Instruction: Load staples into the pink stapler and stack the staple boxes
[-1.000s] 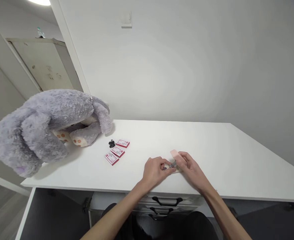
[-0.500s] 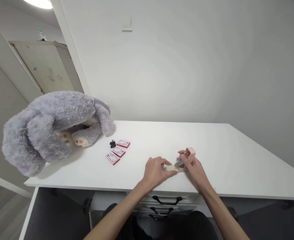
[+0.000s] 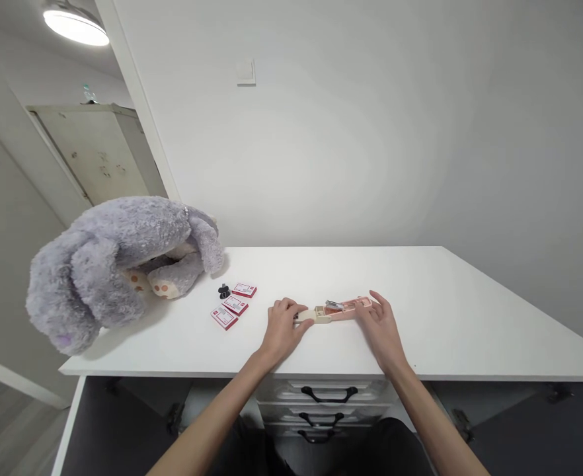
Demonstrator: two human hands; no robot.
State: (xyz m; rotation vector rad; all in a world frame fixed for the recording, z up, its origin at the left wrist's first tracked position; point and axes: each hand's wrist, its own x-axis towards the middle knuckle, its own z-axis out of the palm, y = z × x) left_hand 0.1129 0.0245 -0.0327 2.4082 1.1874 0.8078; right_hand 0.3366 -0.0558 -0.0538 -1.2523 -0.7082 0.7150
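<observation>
A stapler lies folded wide open between my hands, with its pink top arm (image 3: 344,315) swung out to the right and its cream base (image 3: 321,316) to the left. Inside the pink arm a silver metal strip (image 3: 334,305) shows. My left hand (image 3: 282,327) pinches the end of the base between thumb and fingers. At the far end of the pink arm, my right hand (image 3: 378,327) holds on with the thumb inside it and the fingers behind.
Several small red-and-white boxes (image 3: 234,305) lie left of my hands, with a small black object (image 3: 224,291) beside them. A large grey plush toy (image 3: 133,231) sits at the desk's left end. Drawers with black handles (image 3: 329,395) are below the front edge.
My right hand has swung the stapler's pink arm over to the right until it lies nearly flat. My left hand, still on the base, has shifted left.
</observation>
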